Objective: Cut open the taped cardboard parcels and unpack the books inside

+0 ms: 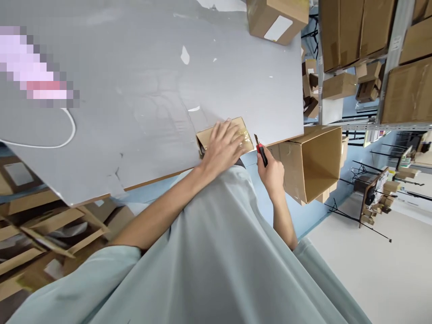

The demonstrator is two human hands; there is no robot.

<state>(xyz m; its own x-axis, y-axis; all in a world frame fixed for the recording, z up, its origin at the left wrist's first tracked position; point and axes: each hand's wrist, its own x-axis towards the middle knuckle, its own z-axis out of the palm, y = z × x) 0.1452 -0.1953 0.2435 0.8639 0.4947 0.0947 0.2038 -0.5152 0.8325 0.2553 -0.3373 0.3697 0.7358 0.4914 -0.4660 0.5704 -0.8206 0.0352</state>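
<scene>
A small cardboard box point(245, 131) with shiny clear tape lies at the near edge of the grey table. My left hand point(223, 143) rests flat on top of it, fingers stretched out, and covers its middle. Just to the right, past the table's edge, my right hand point(272, 173) is closed round a red and black box cutter point(261, 153). Its blade is out, points up and away from me, and stands apart from the small box.
A large open carton point(293, 166) stands below the table's right side. Another taped box point(278, 20) sits at the far right corner of the grey table point(135, 81). Shelves with cartons point(340, 33) rise at right. Open boxes point(67, 229) fill the lower left. A white cable point(72, 128) lies at left.
</scene>
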